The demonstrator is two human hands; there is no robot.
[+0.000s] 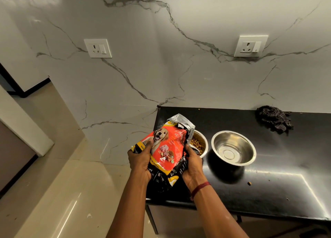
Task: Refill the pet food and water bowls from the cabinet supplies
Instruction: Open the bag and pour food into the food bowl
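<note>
A red, yellow and black puppy food bag (165, 148) with a dog printed on it is held over the left end of the black counter (268, 193). My left hand (140, 161) grips its left side and my right hand (192, 163) grips its right side. The bag's torn silver mouth tilts toward a steel bowl (201, 142) holding brown kibble, partly hidden behind the bag. To the right stands a second steel bowl (233, 148) with no kibble in it; I cannot tell whether it holds water.
A dark checked cloth (274, 119) lies crumpled at the counter's back by the marble wall. A few loose kibbles (249, 183) lie on the counter. Two wall sockets (97, 48) sit above. Beige floor tiles (71, 193) extend to the left.
</note>
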